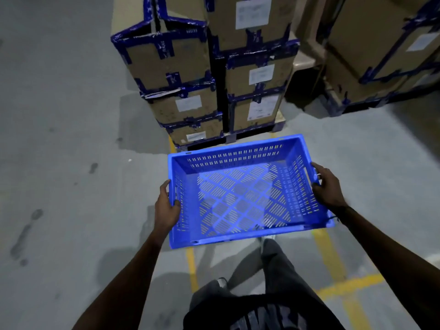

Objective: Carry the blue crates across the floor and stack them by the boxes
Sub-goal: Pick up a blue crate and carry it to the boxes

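Currently, one blue crate is held in the air in front of the person, above the floor and just short of the stacked boxes. Left hand grips the left short wall of the crate: the thumb is hooked over the rim near the handle slot, and the remaining fingers are hidden behind the outer face of the wall. Right hand grips the right short wall in the same way, with the thumb curled over the rim at the handle slot and the fingers wrapped round the outside. The crate is open-topped, has slotted walls and a lattice base, holds nothing, and sits slightly tilted, its right end farther from the person than its left. The boxes are brown cartons bound with blue tape, carry white labels, and stand in two columns on a low pallet. A second group of taped cartons stands to the right, well apart from the crate. Yellow painted lines run across the grey floor beneath the crate and beside the person's legs.
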A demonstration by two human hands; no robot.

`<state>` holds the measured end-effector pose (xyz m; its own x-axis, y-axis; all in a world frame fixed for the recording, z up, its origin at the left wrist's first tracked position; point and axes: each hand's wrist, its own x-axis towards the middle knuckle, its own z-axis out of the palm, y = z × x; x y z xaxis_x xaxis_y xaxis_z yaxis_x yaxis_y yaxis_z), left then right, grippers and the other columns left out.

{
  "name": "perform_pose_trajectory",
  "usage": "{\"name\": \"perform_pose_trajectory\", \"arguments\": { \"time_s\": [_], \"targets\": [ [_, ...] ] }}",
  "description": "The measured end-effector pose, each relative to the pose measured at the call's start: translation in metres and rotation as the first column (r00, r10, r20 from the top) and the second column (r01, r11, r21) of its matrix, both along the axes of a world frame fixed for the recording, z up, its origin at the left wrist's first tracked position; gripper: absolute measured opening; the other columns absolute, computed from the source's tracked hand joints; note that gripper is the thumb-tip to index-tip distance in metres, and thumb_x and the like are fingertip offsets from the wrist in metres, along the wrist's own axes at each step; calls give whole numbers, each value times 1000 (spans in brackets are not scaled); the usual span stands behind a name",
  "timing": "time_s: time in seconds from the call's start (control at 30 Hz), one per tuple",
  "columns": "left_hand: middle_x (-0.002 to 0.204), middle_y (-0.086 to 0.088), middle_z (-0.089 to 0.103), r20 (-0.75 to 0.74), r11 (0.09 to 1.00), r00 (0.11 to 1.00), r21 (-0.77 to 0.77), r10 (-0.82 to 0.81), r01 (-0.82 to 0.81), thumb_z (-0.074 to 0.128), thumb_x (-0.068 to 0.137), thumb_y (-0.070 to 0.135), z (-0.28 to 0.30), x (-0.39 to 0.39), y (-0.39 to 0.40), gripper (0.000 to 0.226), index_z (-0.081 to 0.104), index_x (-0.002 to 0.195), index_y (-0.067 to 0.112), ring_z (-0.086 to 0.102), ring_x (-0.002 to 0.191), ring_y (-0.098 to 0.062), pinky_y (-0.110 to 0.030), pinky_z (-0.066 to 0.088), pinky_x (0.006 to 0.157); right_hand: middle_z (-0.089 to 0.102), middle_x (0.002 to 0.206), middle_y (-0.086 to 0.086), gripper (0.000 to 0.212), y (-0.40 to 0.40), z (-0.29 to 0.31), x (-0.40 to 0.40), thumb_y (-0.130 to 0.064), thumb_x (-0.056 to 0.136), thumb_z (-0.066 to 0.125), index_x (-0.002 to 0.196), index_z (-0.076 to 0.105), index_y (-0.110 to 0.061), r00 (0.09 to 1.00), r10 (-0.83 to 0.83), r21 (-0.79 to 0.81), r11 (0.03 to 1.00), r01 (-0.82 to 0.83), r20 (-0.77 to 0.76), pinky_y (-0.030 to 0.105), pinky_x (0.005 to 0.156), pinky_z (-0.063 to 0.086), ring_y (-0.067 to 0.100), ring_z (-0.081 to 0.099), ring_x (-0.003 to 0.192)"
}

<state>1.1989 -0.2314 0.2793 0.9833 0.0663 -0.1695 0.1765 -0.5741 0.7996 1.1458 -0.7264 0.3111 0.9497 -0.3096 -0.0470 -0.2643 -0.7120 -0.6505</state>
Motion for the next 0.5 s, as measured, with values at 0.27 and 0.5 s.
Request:
{"name": "perform_pose_trajectory", "arguments": {
  "time_s": [0.27, 0.5],
  "targets": [
    [115, -10, 70, -60, 994, 998, 110, -5, 12, 50, 80, 20, -80, 111, -77, 72, 29, 149, 29, 68, 93, -30, -32, 46, 77, 58, 110, 23, 74, -84, -90, 157, -5, 69, 51, 143, 47, -5, 987, 130, -16, 991, -132, -97, 32, 81, 38, 38, 57, 94],
    [75, -8, 65, -218, 967, 976, 243, -15, 69, 58, 81, 5, -235, 212, -123, 83, 19, 152, 26, 63, 66, -31, -49, 54, 62, 51, 100, 18, 79, -124, -254, 260, -2, 69, 50, 147, 38, -6, 972, 164, -76, 981, -179, -169, 33, 74, 35, 38, 51, 88]
  ]
}}
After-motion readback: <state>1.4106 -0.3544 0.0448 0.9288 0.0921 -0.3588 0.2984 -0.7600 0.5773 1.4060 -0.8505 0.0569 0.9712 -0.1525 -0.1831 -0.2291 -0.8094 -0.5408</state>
